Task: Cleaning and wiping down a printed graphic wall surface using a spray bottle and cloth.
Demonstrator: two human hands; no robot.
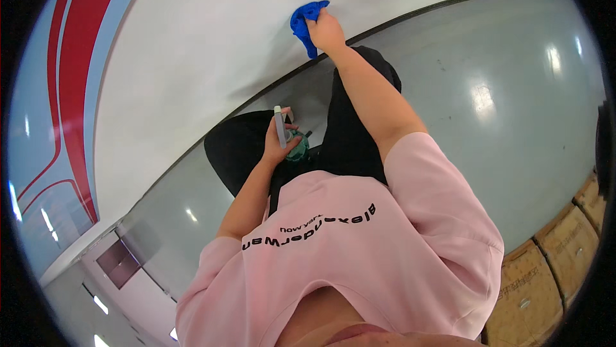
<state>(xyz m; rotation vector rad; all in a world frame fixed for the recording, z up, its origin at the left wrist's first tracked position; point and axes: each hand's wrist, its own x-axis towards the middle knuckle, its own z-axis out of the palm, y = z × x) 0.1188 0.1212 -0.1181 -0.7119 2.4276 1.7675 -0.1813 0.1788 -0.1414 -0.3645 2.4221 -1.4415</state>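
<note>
White wall [192, 45] fills upper left, w/ red and pale-blue stripes [70, 58] at far left. Grey glossy floor [500, 110] to the right, dark baseboard line between wall and floor. Brown cardboard boxes [564, 251] at lower right on the floor. Person in pink tee, black trousers. Right hand [327, 31] stretched out, closed round a blue cloth [307, 21], cloth pressed vs the wall just above the baseboard. Left hand [281, 145] near the lap, wrapped round a spray bottle [290, 142], greenish body, pale grey top pointing up.
</note>
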